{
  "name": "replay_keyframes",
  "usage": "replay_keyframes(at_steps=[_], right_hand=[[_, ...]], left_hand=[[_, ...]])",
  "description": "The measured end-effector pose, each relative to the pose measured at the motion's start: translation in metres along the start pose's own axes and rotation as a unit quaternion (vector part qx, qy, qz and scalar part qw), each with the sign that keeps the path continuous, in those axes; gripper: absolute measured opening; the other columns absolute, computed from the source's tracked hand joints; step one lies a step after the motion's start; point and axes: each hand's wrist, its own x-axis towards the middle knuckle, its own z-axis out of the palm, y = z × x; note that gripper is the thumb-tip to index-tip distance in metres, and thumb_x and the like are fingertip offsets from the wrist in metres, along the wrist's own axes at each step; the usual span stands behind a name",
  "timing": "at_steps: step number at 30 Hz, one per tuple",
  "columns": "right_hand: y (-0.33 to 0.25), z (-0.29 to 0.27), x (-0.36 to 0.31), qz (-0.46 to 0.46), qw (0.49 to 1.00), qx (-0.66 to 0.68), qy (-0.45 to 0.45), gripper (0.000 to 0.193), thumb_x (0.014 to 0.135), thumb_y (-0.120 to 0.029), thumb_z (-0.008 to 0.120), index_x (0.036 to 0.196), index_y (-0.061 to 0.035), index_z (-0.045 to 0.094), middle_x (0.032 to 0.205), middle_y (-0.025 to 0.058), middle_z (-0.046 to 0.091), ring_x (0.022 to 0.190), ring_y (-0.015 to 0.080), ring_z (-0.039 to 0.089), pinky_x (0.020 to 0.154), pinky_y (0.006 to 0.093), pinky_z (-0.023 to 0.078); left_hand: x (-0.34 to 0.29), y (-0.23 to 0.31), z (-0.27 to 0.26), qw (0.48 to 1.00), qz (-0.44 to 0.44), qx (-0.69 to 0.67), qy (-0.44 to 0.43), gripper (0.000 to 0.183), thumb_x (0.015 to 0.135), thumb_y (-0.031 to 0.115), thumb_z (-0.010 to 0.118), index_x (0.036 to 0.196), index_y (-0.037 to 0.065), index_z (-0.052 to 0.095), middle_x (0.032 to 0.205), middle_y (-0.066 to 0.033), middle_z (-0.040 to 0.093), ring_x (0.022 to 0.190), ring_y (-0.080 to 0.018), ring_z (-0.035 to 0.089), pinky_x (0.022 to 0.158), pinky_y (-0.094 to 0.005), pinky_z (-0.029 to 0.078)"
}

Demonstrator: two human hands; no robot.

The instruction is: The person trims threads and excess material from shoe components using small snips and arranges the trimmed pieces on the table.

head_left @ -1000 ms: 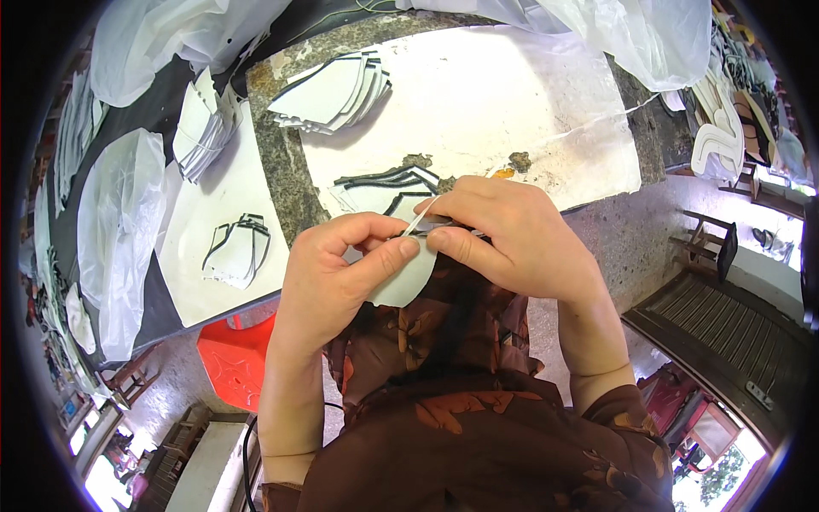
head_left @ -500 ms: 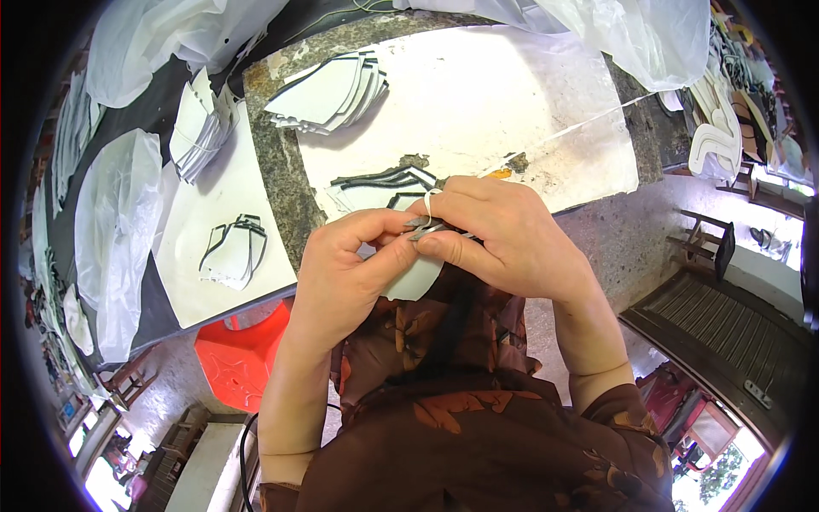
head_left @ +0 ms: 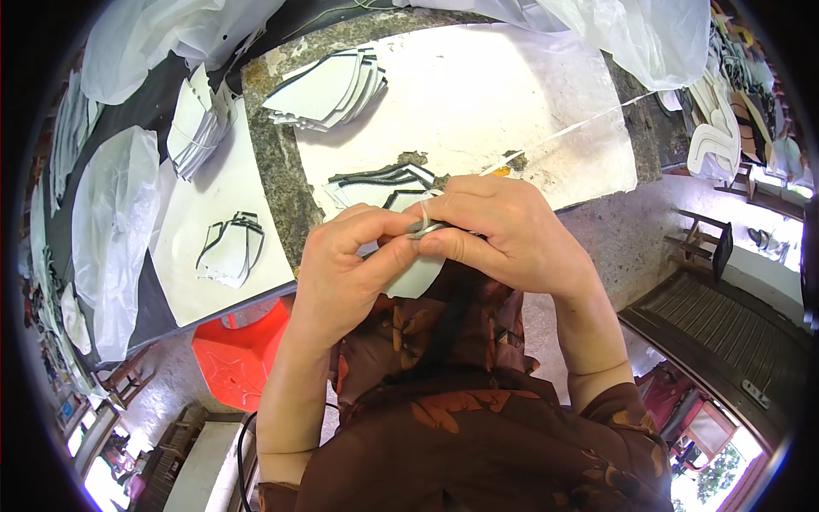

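While left hand (head_left: 354,256) and right hand (head_left: 510,232) pinch its top, pale piece (head_left: 415,280) hanging below both

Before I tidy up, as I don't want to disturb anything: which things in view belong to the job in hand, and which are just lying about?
Part of the job:
pale piece, pinched by left hand and right hand
thin white strip at the right hand
stacks of dark-edged pieces, probably

Apparently just lying about:
translucent plastic sheeting, far left
red stool, lower left
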Motion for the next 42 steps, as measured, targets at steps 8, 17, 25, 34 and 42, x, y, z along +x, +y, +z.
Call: replay_keyframes(at_steps=[8, 17, 25, 34, 42], right_hand=[[0.005, 0.002, -0.003, 0.094, 0.967, 0.232, 0.046, 0.024, 0.097, -0.021, 0.071, 0.109, -0.0013, 0.075, 0.084, 0.0037, 0.068, 0.075, 0.0143, 0.060, 0.070, 0.0309, 0.048], [-0.007, -0.006, 0.002, 0.220, 0.914, 0.339, -0.018, 0.018, 0.093, -0.018, 0.073, 0.095, -0.0004, 0.071, 0.083, -0.0035, 0.061, 0.079, 0.0045, 0.051, 0.070, 0.0230, 0.042], [-0.008, 0.002, 0.000, 0.246, 0.912, 0.328, 0.009, 0.012, 0.088, -0.012, 0.072, 0.090, -0.0004, 0.070, 0.077, -0.0058, 0.055, 0.072, 0.0038, 0.045, 0.064, 0.0226, 0.036], [-0.014, 0.012, 0.000, 0.236, 0.909, 0.339, 0.060, 0.008, 0.088, -0.007, 0.072, 0.085, -0.0022, 0.067, 0.076, -0.0082, 0.054, 0.073, 0.0020, 0.042, 0.065, 0.0211, 0.034], [-0.012, 0.020, 0.003, 0.245, 0.895, 0.365, 0.079, 0.009, 0.089, -0.007, 0.073, 0.084, -0.0036, 0.066, 0.076, -0.0081, 0.055, 0.072, 0.0018, 0.043, 0.064, 0.0213, 0.035]], left_hand=[[-0.002, 0.000, -0.003, 0.994, -0.068, -0.080, -0.029, 0.019, 0.091, 0.014, 0.081, 0.103, 0.001, 0.077, 0.083, -0.0015, 0.071, 0.077, -0.0084, 0.062, 0.069, -0.0256, 0.048], [-0.002, 0.008, -0.004, 0.991, -0.062, -0.110, -0.033, 0.030, 0.090, 0.010, 0.079, 0.118, 0.003, 0.070, 0.078, 0.0032, 0.066, 0.074, -0.0038, 0.056, 0.065, -0.0215, 0.044], [-0.005, 0.000, -0.017, 0.963, -0.086, -0.248, -0.057, 0.040, 0.109, 0.030, 0.054, 0.139, 0.004, 0.056, 0.082, 0.0009, 0.068, 0.078, -0.0046, 0.060, 0.077, -0.0212, 0.046], [-0.023, -0.022, -0.044, 0.925, -0.129, -0.357, -0.019, 0.078, 0.111, 0.063, 0.024, 0.120, -0.002, 0.066, 0.082, -0.0061, 0.073, 0.083, -0.0151, 0.070, 0.082, -0.0276, 0.052], [-0.042, -0.035, -0.045, 0.929, -0.065, -0.363, -0.024, 0.029, 0.105, 0.023, 0.061, 0.120, -0.002, 0.065, 0.100, -0.0098, 0.073, 0.093, -0.0164, 0.071, 0.087, -0.0286, 0.055]])
